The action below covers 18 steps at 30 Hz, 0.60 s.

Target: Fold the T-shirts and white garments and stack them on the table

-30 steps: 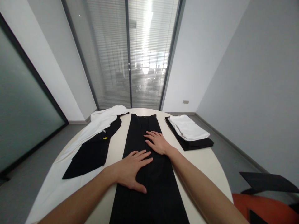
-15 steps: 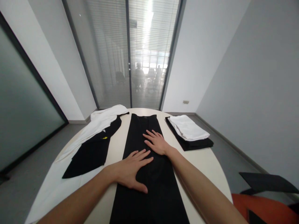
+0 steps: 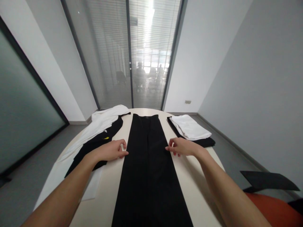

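Note:
Black trousers [image 3: 148, 164] lie flat and lengthwise down the middle of the table, waistband at the far end. Beside their left edge is my left hand [image 3: 115, 149], fingers bent and apart from the thumb, whose tip reaches onto the cloth. My right hand [image 3: 182, 146] is at the opposite edge with curled fingers, its fingertips at the border of the fabric. The cloth between both hands is flat, and neither hand visibly lifts it. My left forearm partly covers a black garment [image 3: 94, 145] with a yellow mark.
White cloth [image 3: 104, 118] lies along the table's left side, over part of the black garment. A folded white garment [image 3: 189, 127] rests on folded black cloth [image 3: 208, 142] at the right. An orange and black chair [image 3: 272, 201] stands by the round pale table [image 3: 106, 192].
Both hands have left their flat, spread position on top of the trousers. They moved apart to the left and right edges, and their fingers are now bent.

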Each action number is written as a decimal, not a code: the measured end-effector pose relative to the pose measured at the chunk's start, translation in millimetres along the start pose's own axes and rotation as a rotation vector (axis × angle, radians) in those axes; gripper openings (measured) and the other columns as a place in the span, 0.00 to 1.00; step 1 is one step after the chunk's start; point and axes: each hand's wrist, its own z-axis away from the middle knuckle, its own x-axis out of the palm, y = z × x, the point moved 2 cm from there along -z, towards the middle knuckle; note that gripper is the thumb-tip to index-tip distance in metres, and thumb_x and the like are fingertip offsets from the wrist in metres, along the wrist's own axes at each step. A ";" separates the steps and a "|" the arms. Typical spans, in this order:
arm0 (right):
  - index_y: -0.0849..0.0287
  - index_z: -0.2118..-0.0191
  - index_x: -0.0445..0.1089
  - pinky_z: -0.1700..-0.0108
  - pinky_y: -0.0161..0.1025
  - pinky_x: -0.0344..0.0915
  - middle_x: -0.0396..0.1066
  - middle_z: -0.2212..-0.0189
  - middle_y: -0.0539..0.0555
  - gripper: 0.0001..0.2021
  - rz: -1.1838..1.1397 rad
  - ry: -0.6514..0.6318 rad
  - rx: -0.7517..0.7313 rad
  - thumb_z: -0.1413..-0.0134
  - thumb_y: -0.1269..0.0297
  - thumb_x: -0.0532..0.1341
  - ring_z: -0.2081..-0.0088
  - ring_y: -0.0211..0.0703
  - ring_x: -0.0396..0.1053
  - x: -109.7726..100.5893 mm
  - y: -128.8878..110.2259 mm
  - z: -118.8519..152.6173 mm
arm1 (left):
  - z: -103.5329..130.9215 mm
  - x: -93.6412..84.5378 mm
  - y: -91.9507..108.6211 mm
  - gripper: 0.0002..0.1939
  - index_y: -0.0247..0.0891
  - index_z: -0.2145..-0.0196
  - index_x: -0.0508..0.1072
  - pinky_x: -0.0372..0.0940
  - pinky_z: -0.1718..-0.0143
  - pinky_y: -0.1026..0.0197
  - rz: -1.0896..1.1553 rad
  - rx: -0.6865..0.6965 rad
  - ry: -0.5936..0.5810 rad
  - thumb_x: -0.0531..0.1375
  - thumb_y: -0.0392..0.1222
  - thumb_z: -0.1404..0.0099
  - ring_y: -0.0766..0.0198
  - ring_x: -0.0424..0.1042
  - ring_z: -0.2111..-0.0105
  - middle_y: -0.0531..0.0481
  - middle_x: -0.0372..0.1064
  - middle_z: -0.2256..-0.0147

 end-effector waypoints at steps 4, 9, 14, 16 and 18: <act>0.56 0.48 0.65 0.71 0.34 0.62 0.76 0.70 0.52 0.21 -0.135 -0.176 -0.081 0.42 0.52 0.63 0.72 0.41 0.73 16.5 0.0 12.5 | 1.7 9.6 5.0 0.19 0.42 0.60 0.62 0.59 0.74 0.63 0.111 -0.007 -0.147 0.63 0.54 0.42 0.61 0.73 0.75 0.55 0.74 0.75; 0.56 0.49 0.72 0.68 0.35 0.61 0.72 0.70 0.51 0.15 0.040 0.121 -0.281 0.40 0.60 0.62 0.70 0.40 0.69 23.3 2.7 -6.9 | -4.8 14.0 6.9 0.14 0.42 0.60 0.65 0.57 0.73 0.63 -0.004 0.082 -0.035 0.61 0.49 0.40 0.63 0.70 0.75 0.57 0.72 0.76; 0.58 0.46 0.73 0.60 0.38 0.65 0.72 0.64 0.55 0.16 0.078 0.355 -0.310 0.38 0.63 0.60 0.66 0.42 0.70 29.2 19.4 -37.7 | -19.6 16.3 2.5 0.10 0.44 0.59 0.70 0.56 0.69 0.64 -0.142 0.062 0.252 0.61 0.48 0.36 0.62 0.73 0.67 0.54 0.75 0.66; 0.59 0.47 0.74 0.57 0.39 0.66 0.72 0.60 0.57 0.15 0.076 0.464 -0.322 0.37 0.65 0.58 0.64 0.42 0.71 31.7 24.5 -51.3 | -27.9 19.4 2.9 0.09 0.45 0.58 0.71 0.57 0.68 0.64 -0.158 0.032 0.360 0.59 0.48 0.34 0.61 0.73 0.65 0.53 0.75 0.65; 0.59 0.48 0.75 0.53 0.40 0.67 0.71 0.56 0.59 0.15 0.069 0.568 -0.339 0.36 0.67 0.56 0.60 0.42 0.72 32.3 26.9 -61.8 | -35.0 22.1 4.4 0.09 0.44 0.57 0.72 0.57 0.67 0.63 -0.164 0.006 0.441 0.57 0.48 0.32 0.61 0.73 0.64 0.52 0.75 0.65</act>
